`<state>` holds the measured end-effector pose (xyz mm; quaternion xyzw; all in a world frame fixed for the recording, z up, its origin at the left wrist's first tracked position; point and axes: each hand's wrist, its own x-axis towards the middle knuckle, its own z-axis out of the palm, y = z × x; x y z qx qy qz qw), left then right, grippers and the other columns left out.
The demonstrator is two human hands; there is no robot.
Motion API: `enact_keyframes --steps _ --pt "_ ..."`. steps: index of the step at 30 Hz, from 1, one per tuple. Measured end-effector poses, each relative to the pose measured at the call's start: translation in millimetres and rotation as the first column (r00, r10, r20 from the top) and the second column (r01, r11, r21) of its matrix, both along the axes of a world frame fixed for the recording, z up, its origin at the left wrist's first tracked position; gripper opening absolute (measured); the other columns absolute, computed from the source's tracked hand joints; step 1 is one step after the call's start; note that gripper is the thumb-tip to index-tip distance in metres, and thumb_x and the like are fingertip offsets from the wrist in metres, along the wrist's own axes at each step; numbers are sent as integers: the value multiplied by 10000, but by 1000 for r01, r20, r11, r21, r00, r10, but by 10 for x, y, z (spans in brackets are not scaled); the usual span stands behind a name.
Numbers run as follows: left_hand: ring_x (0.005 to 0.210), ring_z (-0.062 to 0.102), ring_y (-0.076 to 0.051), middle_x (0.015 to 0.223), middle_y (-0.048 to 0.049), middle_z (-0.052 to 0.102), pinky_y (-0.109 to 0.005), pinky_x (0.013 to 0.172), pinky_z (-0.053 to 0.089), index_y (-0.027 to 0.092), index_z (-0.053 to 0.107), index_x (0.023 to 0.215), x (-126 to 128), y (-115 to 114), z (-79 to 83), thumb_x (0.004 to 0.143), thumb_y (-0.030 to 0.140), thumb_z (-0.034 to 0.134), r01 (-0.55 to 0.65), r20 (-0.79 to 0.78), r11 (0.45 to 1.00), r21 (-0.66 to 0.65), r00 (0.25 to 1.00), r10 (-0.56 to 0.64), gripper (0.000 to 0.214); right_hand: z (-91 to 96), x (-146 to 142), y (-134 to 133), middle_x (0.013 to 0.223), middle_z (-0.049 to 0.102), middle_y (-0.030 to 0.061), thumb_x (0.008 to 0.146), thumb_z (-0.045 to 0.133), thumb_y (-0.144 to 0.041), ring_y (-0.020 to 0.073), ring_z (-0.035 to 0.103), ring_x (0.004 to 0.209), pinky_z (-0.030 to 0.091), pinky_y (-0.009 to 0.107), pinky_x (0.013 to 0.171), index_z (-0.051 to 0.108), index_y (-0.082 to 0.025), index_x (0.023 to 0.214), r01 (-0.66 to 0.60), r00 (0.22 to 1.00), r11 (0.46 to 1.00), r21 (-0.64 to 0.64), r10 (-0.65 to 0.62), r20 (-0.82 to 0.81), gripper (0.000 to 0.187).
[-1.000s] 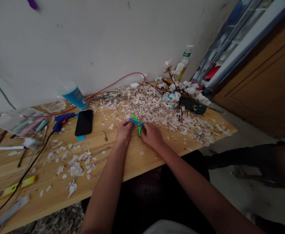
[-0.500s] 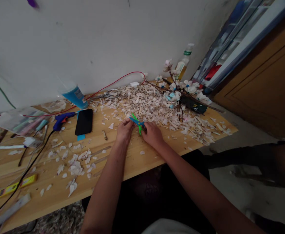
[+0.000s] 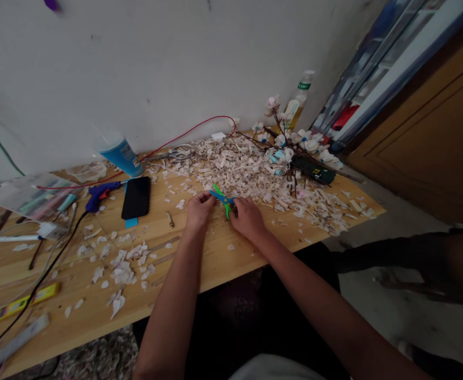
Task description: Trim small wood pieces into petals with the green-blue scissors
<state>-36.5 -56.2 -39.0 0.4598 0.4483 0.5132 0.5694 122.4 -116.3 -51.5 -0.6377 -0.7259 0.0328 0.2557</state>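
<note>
My right hand point(image 3: 248, 217) grips a pair of blue and green scissors point(image 3: 224, 199), whose blades stand apart and point toward the left hand. Just left of the blades, my left hand point(image 3: 199, 208) has its fingertips pinched together; what they hold, if anything, is too small to make out. Beyond both hands spreads a heap of pale flakes and petal-like scraps point(image 3: 239, 163). A short brown stub point(image 3: 169, 219) lies on the wooden table point(image 3: 215, 264) left of my left hand.
Left stand a phone point(image 3: 136, 198), a blue glue gun point(image 3: 100, 195) with a black cord, and a blue tube point(image 3: 124, 157). A yellow box cutter point(image 3: 23, 304) lies front left. Branches with white flowers point(image 3: 282, 140) and a bottle point(image 3: 298, 103) are back right. A person's dark leg point(image 3: 389, 253) shows right.
My left hand has shifted slightly left, away from the scissor blades. The right hand and the scissors stay almost where they were.
</note>
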Motion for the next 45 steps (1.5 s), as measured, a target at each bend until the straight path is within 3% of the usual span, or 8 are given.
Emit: enact_keyframes --steps 5,13,21,26,33,36,39,45 --pt "593 564 -101 645 10 663 -217 606 436 166 726 727 2 -13 29 648 234 765 7 -26 999 42 1000 -6 112 -12 -1 3 970 659 101 888 529 -245 268 520 982 402 366 835 576 -195 933 13 1000 1000 -1 -13 7 82" --pt "640 582 -95 715 -2 643 -245 702 485 163 663 745 128 -64 -67 648 339 822 69 348 988 -141 937 -16 256 -19 -6 8 951 655 102 884 523 -230 271 521 966 399 366 831 576 -193 924 19 1000 1000 7 -19 22 75" --pt "626 585 -125 673 -4 651 -250 647 460 174 670 784 65 -12 -32 762 292 686 -12 -55 992 128 998 20 121 -16 -5 8 961 657 98 883 521 -226 266 520 969 388 360 822 569 -201 913 24 1000 1000 -3 -24 7 62" --pt "628 585 -122 672 1 651 -244 637 451 175 670 796 51 -26 3 768 266 678 0 -144 981 195 989 29 95 -7 -8 2 958 657 99 885 527 -246 267 520 969 388 362 830 566 -199 923 28 1000 1000 -1 -28 3 72" --pt "665 600 -103 745 -13 667 -255 723 505 169 665 787 104 -84 3 691 305 797 102 293 983 -151 954 -54 212 -18 -4 12 963 653 110 885 509 -232 273 522 973 392 372 821 576 -199 934 28 1000 1000 -15 -28 0 89" --pt "673 599 -99 729 -14 656 -255 750 510 163 653 753 115 -104 1 673 309 826 124 374 972 -198 926 -42 239 -23 0 14 959 653 111 883 501 -228 275 522 970 394 378 818 580 -201 930 21 1000 1000 -14 -22 -11 96" --pt "633 572 -89 694 3 640 -233 699 487 162 658 738 104 -71 -29 665 308 818 80 324 984 -160 946 -24 228 -14 2 8 954 654 106 883 502 -233 272 522 968 394 375 818 584 -203 924 16 1000 1000 -1 -16 -16 96" --pt "609 554 -100 682 9 657 -218 616 432 160 702 770 24 -5 2 683 260 754 31 -17 999 35 999 -30 142 5 0 -2 974 657 101 873 518 -230 266 523 964 391 364 808 582 -203 930 16 1000 1000 -8 -16 -15 90"
